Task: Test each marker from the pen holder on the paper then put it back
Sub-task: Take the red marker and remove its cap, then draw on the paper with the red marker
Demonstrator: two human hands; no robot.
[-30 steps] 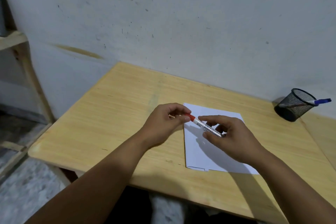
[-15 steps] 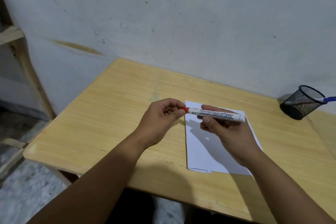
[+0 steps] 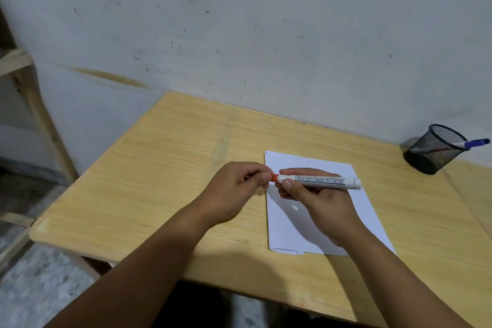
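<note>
A white board marker (image 3: 323,181) with a red cap lies level above the white paper (image 3: 290,229). My right hand (image 3: 316,202) grips its barrel from below. My left hand (image 3: 239,189) pinches the red cap (image 3: 274,178) at the marker's left end, and most of the cap is hidden by the fingers. A black mesh pen holder (image 3: 434,149) stands at the table's far right, tilted in this wide view, with a blue-capped marker (image 3: 474,143) sticking out of it.
The wooden table (image 3: 173,168) stands against a grey wall. A wooden frame (image 3: 40,104) rises at the left, beyond the table's edge. Speckled floor shows below the near left corner.
The marker has turned from a slant to lie level with its printed side up. Both hands keep their hold, with the cap still pinched on the left.
</note>
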